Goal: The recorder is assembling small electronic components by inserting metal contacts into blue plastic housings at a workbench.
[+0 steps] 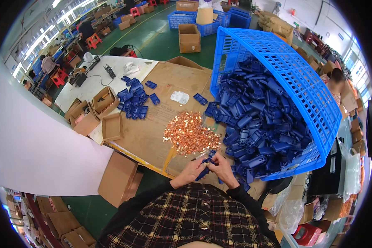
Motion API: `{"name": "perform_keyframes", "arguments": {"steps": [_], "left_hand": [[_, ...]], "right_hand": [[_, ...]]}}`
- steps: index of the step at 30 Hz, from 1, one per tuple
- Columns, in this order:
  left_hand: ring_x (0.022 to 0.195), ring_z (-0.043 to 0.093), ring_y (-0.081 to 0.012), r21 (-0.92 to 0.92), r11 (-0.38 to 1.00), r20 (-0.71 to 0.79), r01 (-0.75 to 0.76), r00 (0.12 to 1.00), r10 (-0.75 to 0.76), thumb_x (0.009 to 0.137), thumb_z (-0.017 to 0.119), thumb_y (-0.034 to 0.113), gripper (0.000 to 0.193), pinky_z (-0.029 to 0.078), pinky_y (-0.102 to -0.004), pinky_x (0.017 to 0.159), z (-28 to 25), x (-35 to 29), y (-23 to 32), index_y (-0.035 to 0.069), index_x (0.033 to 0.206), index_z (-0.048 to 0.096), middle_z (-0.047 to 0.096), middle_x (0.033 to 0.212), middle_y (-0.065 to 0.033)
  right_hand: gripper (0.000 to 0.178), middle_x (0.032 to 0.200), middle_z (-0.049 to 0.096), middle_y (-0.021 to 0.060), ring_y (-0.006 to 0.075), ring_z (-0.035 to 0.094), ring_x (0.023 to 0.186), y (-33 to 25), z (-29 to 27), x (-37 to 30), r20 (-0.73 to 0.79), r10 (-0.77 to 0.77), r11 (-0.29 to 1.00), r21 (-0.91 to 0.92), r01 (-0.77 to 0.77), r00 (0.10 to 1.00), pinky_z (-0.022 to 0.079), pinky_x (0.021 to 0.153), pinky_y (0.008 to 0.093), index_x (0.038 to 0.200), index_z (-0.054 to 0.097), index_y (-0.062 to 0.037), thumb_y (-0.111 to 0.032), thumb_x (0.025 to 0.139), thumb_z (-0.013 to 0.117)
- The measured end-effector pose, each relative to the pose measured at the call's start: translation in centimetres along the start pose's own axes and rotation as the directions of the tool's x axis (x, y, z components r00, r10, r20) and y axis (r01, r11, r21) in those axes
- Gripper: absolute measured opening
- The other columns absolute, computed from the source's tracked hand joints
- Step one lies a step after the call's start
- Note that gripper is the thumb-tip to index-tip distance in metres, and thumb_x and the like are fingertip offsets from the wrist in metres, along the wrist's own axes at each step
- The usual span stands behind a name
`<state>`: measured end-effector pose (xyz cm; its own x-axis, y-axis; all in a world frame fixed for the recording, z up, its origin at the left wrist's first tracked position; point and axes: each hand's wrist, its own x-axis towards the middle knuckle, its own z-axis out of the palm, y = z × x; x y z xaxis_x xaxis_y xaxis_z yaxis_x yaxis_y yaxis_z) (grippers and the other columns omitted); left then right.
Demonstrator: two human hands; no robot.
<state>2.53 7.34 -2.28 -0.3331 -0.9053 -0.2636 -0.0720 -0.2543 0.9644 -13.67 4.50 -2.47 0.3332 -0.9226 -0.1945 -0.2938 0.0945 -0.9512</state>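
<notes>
Close to my body, my left hand (190, 171) is closed round a blue plastic housing (202, 173). My right hand (223, 169) meets it there, its fingers pinched at the same housing; any small part between the fingertips is too small to tell. Just beyond both hands lies a heap of small copper-coloured metal pieces (190, 132) on the cardboard sheet (161, 120). To the right, a blue plastic crate (273, 49) lies tipped on its side, and many blue housings (256, 111) spill from it toward my right hand.
A smaller pile of blue housings (133, 99) sits at the far left of the cardboard. Beside it stand small open cardboard boxes (112, 126) at the table's left edge. A white crumpled piece (180, 97) lies past the copper heap. Another person (334, 84) is behind the crate.
</notes>
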Motion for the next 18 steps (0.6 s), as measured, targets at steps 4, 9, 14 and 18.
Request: {"name": "perform_keyframes", "arguments": {"steps": [4, 9, 14, 18], "left_hand": [[0.059, 0.059, -0.0208, 0.155, 0.987, -0.088, -0.048, 0.994, 0.062, 0.089, 0.044, 0.024, 0.029, 0.047, -0.0329, 0.055, -0.7, 0.9, -4.1, 0.009, 0.113, 0.052, 0.058, 0.071, -0.0133], [0.065, 0.059, -0.0298, 0.339, 0.94, -0.048, 0.028, 0.999, -0.013, 0.083, 0.049, 0.026, 0.032, 0.046, -0.0391, 0.057, -3.0, 3.0, -8.2, 0.009, 0.11, 0.054, 0.058, 0.074, -0.0194], [0.054, 0.053, -0.0139, -0.281, 0.931, -0.244, 0.233, 0.921, -0.304, 0.085, 0.044, 0.019, 0.018, 0.046, -0.0258, 0.048, -13.4, 6.0, -11.6, 0.006, 0.094, 0.053, 0.054, 0.068, -0.0017], [0.072, 0.057, -0.0161, -0.14, 0.97, -0.69, -0.198, 0.722, 0.048, 0.088, 0.049, 0.019, 0.032, 0.05, -0.0273, 0.065, -23.6, 8.3, -6.6, 0.0, 0.112, 0.039, 0.053, 0.091, -0.0094]], "right_hand": [[0.029, 0.059, 0.052, 0.0071, 0.0122, 0.049, 0.055, 3.5, 2.1, 0.6, -0.123, -0.036, 0.995, -0.092, 0.025, 0.992, 0.04, 0.051, 0.0288, 0.074, 0.045, -0.0033, -0.023, 0.073, 0.066], [0.025, 0.066, 0.05, 0.0006, 0.006, 0.046, 0.056, 9.1, 3.5, 2.0, 0.095, 0.087, 0.968, 0.229, -0.107, 0.992, 0.036, 0.047, 0.0222, 0.09, 0.043, -0.0035, -0.021, 0.084, 0.06], [0.022, 0.068, 0.055, 0.0049, 0.0115, 0.053, 0.058, 12.8, 3.0, 1.1, 0.077, 0.396, 0.918, 0.006, -0.398, 0.915, 0.04, 0.047, 0.025, 0.092, 0.048, -0.0025, -0.02, 0.083, 0.056], [0.011, 0.058, 0.052, 0.0132, 0.0266, 0.055, 0.05, 16.1, 4.0, 1.4, -0.315, 0.071, 0.95, -0.269, -0.161, 0.946, 0.042, 0.049, 0.0394, 0.081, 0.048, -0.0018, -0.012, 0.082, 0.049]]}}
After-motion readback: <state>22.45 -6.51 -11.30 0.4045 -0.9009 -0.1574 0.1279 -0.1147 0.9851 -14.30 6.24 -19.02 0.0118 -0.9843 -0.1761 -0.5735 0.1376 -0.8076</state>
